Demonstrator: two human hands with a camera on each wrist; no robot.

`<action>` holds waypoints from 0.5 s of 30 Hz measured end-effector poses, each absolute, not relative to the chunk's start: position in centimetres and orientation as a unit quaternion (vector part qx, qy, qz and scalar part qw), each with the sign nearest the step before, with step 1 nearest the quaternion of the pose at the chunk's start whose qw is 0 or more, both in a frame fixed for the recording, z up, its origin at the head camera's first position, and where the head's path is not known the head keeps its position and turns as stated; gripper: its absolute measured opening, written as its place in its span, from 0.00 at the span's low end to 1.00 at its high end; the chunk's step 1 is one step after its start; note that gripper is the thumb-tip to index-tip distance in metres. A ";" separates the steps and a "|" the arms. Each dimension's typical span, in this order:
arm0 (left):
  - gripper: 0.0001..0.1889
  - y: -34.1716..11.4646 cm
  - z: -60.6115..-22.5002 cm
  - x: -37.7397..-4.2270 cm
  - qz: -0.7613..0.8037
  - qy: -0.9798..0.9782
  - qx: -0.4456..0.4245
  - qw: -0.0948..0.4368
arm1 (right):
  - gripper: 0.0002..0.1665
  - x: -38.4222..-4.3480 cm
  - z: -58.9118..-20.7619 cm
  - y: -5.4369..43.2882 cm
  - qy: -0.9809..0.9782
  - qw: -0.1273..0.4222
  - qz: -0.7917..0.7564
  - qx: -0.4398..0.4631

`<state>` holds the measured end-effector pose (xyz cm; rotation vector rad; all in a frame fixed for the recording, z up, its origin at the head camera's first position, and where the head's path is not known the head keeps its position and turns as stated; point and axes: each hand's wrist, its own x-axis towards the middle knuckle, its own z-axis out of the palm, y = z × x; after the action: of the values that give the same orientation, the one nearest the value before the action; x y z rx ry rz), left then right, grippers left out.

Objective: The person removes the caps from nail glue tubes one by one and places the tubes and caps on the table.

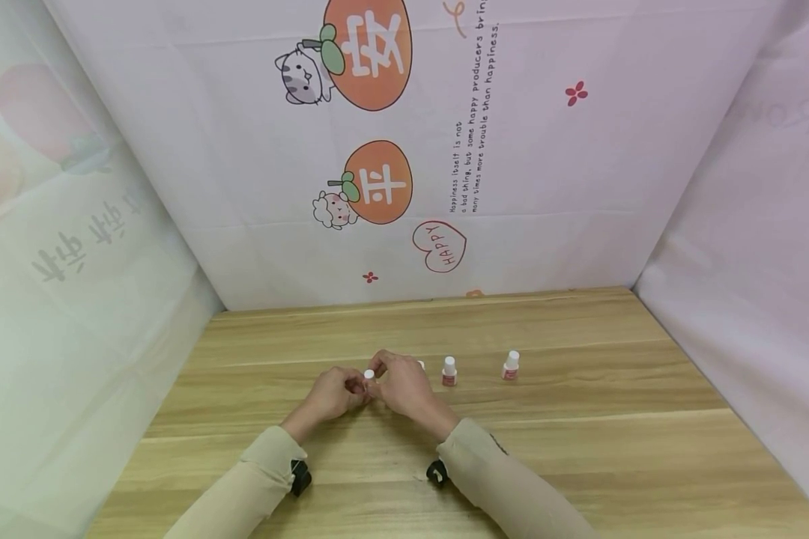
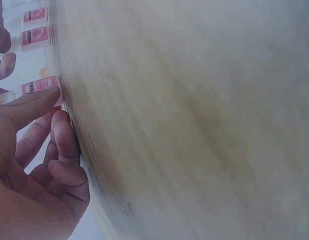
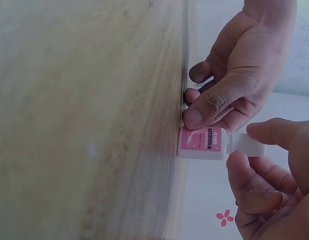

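White bottle (image 3: 214, 143) in hands (image 1: 332, 393) (image 1: 405, 384) | three bottles (image 1: 449, 372) rightward (hands mostly block nearest (image 1: 421, 364))

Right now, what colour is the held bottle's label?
The label is mostly pink with a black strip; the right wrist view shows it best.

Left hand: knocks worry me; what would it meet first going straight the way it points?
The left hand would likely first meet the pink-labelled bottle it seems to touch, though depth is unclear.

On the wooden table (image 3: 94, 120), the left hand (image 3: 237, 75) gripped the pink-labelled bottle (image 3: 203, 144) from the left; the right hand (image 3: 274, 185) pinched its white cap (image 3: 249, 146).
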<state>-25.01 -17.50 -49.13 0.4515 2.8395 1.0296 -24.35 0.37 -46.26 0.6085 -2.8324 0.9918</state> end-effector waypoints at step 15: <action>0.06 -17.4 -49.1 -25.0 0.332 0.930 0.150 0.041 | 0.09 -24.4 -46.6 0.5 -0.926 0.045 0.319 0.199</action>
<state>-24.97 -17.36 -49.06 0.4586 2.8496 1.0165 -24.42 0.46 -46.64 0.6084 -2.8266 0.9735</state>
